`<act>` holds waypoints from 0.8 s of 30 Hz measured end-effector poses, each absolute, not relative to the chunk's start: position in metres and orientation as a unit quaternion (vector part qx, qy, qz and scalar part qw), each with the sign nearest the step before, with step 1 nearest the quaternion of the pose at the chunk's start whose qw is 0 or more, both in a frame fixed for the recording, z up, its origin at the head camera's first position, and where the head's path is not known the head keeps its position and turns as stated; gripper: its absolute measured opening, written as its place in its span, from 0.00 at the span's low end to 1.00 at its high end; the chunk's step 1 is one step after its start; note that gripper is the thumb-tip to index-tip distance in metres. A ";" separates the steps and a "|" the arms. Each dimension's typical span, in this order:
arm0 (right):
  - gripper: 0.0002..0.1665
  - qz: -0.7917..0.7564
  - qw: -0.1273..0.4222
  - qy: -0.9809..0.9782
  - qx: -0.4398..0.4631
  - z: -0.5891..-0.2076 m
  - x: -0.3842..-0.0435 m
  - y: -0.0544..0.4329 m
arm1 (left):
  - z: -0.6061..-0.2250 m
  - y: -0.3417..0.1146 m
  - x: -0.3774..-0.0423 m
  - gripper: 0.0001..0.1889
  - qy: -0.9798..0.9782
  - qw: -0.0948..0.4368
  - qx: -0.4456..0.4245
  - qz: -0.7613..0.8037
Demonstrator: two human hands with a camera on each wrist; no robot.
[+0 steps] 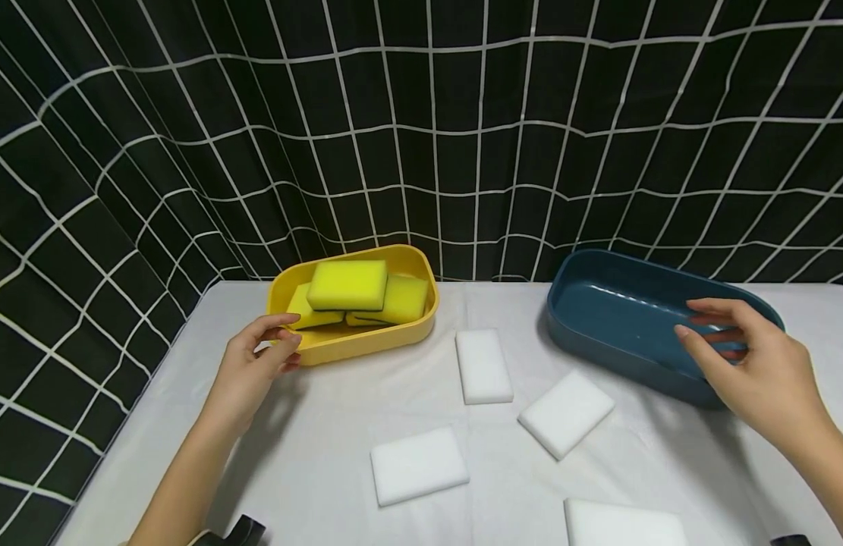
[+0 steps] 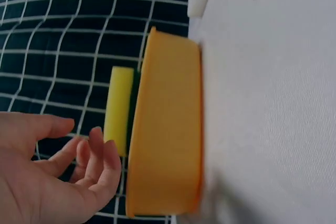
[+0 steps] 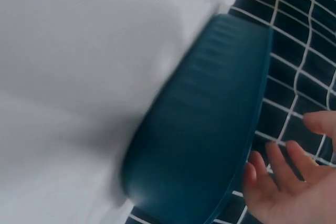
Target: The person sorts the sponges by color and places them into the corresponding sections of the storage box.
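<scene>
Left hand (image 1: pixel 252 364) by a yellow bin (image 1: pixel 366 345), right hand (image 1: pixel 762 364) by a dark blue bin (image 1: pixel 612 318), both smooth and round-cornered.
The left thumb and fingers curve around a narrow gap, the right ones around a wider gap. In the yellow bin, 3 porous, dark-backed sponges (image 1: pixel 347 284) lie heaped; 4 flat white blocks (image 1: pixel 484 366) lie scattered on wrinkled white cloth (image 1: pixel 312 470).

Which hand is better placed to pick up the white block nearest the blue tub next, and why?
Probably the right hand: empty and at the blue tub, it is nearer that white block. The left hand is by the yellow tub.
</scene>
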State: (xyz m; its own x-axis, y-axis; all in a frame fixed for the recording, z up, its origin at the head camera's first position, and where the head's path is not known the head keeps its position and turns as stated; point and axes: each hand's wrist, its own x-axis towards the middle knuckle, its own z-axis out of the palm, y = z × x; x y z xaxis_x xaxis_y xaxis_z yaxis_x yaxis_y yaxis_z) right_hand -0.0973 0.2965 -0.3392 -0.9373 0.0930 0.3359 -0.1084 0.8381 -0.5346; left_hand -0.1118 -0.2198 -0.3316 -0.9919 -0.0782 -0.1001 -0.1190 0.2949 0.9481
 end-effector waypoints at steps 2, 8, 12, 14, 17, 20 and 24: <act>0.26 0.282 0.173 -0.944 -0.007 -0.341 -0.097 0.300 | -0.330 -0.216 -0.109 0.22 0.808 0.024 -0.042 0.587; 0.26 0.271 0.177 -0.946 -0.033 -0.346 -0.095 0.308 | -0.331 -0.209 -0.102 0.20 0.814 0.043 0.018 0.578; 0.27 0.267 0.170 -0.947 -0.045 -0.349 -0.094 0.313 | -0.333 -0.204 -0.099 0.20 0.820 0.050 0.051 0.567; 0.28 0.267 0.170 -0.947 -0.050 -0.350 -0.093 0.317 | -0.335 -0.202 -0.098 0.20 0.824 0.056 0.063 0.560; 0.27 0.268 0.176 -0.946 -0.054 -0.352 -0.092 0.322 | -0.338 -0.198 -0.097 0.21 0.834 0.061 0.082 0.542; 0.27 0.278 0.180 -0.942 -0.061 -0.354 -0.091 0.326 | -0.341 -0.194 -0.096 0.21 0.846 0.063 0.107 0.519; 0.26 0.290 0.186 -0.936 -0.078 -0.357 -0.089 0.328 | -0.345 -0.188 -0.095 0.20 0.851 0.066 0.142 0.502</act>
